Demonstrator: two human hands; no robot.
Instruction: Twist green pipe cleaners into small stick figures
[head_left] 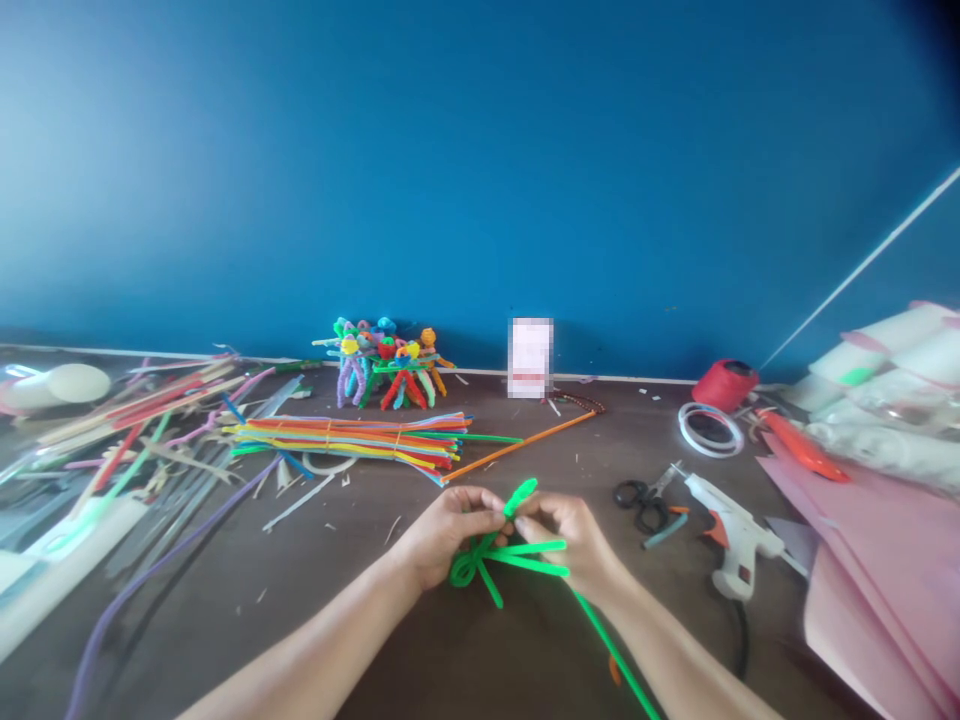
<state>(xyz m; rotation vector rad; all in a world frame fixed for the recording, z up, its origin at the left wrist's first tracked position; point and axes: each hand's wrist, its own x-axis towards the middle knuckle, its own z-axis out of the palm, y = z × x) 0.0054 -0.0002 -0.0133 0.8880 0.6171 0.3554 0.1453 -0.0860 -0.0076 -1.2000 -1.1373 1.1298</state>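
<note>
Both hands meet over the dark table at the lower centre. My left hand (459, 530) pinches a green pipe-cleaner shape (487, 556) that has a loop at the left and several loose ends pointing right and down. On its upper right, my right hand (561, 535) has its fingers closed at the shape's thick, wound top end, which sticks up between the hands. A long green pipe cleaner (611, 645) runs from beneath my right hand down to the bottom edge. Where it joins the shape is hidden.
Behind the hands lie a bundle of coloured pipe cleaners (352, 440) and an orange one (517, 447). Small pipe-cleaner figures (390, 365) stand by the wall. Scissors (649, 498), a glue gun (735, 535) and pink sheets (870, 580) are at the right; strips clutter the left.
</note>
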